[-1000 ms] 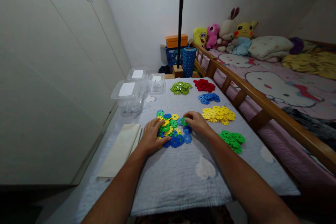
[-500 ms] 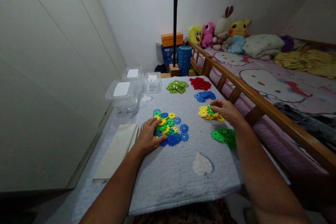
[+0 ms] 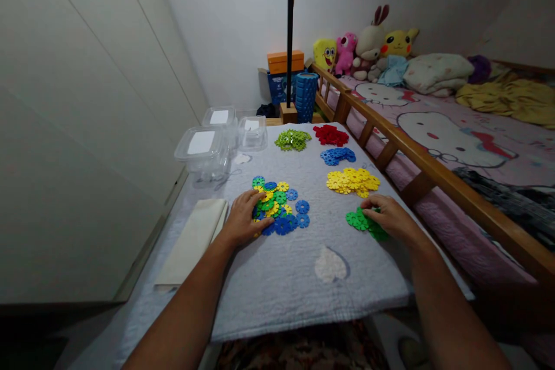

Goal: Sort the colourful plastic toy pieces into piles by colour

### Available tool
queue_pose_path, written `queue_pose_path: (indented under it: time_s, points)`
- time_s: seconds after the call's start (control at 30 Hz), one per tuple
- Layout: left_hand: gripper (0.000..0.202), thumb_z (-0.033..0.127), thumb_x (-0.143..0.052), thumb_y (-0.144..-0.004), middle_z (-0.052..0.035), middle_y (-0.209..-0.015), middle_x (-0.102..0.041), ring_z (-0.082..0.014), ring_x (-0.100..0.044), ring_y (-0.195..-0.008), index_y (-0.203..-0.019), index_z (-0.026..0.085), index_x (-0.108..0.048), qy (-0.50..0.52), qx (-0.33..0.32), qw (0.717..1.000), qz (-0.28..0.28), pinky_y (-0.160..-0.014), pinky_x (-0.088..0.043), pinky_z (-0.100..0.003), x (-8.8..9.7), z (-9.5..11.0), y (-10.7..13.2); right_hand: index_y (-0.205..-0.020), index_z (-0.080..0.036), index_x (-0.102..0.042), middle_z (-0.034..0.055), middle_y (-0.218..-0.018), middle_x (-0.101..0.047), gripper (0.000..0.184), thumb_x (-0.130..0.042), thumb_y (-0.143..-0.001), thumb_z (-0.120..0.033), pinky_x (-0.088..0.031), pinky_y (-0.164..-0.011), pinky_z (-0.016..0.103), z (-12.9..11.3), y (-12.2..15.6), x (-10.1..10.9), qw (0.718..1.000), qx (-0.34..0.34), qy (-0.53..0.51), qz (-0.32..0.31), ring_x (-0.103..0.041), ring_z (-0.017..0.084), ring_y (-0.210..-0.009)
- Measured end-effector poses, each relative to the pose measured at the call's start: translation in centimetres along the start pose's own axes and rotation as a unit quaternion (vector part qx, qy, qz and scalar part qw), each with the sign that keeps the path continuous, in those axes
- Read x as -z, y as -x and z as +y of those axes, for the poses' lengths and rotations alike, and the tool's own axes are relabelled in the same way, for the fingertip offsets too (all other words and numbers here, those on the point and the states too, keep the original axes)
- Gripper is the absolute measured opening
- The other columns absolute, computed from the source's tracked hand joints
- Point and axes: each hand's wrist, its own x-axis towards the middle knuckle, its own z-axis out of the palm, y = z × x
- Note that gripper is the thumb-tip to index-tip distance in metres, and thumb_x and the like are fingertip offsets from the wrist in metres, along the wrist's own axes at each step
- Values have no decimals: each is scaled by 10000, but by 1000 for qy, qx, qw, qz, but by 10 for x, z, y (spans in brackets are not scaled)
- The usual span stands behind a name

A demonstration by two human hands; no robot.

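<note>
A mixed pile of notched plastic discs [image 3: 281, 198] in blue, yellow and green lies mid-table. My left hand [image 3: 243, 217] rests against its left side, thumb and fingers spread, touching the discs without gripping any. Over at the right, my right hand [image 3: 388, 215] is at the green disc pile [image 3: 358, 219], its thumb and fingers pinched on a green disc that they partly cover. Just beyond is a pile of yellow discs [image 3: 353, 181]. Farther back are a small blue pile [image 3: 338, 155], a red pile [image 3: 330, 134] and a light green pile [image 3: 293, 139].
Clear plastic containers [image 3: 202, 156] stand at the table's back left. A folded cream cloth [image 3: 193, 243] lies along the left side. A black pole [image 3: 289, 29] on a wooden block rises behind the table. The wooden bed rail [image 3: 403, 153] borders the right side.
My right hand has moved from the yellow pile toward me to the green pile, carrying a green disc. My left hand stays at the mixed pile. The view has shifted slightly.
</note>
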Motion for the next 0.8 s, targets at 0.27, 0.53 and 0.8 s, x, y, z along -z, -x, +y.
queue_pose_path:
  time_s: [0.27,0.53,0.8]
  points:
    - [614,477,-741,-774,-133,-1383,-560,-329,-512,-1313,-1304,206,-591,9,-1,1000,7,-1135,-395,-531,-2,0,1,-924,-245,-743,79,-1038,-708,175,-616,-810,-284,-416,-969,439,-20,-9,-11,989,51,104,89,-606,288,-1075]
    - [654,489,-737,-780,-146,-1404,-540,-323,-510,-1337,-1335,190,-564,51,0,999,0,-1152,-407,-513,3,2,2,-1031,-191,-727,87,-1051,-702,174,-623,-892,-204,-407,-969,369,-119,-41,-75,969,210,116,-68,-602,228,-1019]
    - [631,480,-740,-770,-161,-1395,-541,-332,-518,-1326,-1302,175,-593,51,-1,999,-5,-1151,-411,-519,5,5,2,-1245,-172,-661,131,-1181,-608,343,-622,-910,-232,-400,-1008,378,-146,-69,-132,973,201,115,-13,-508,261,-1130]
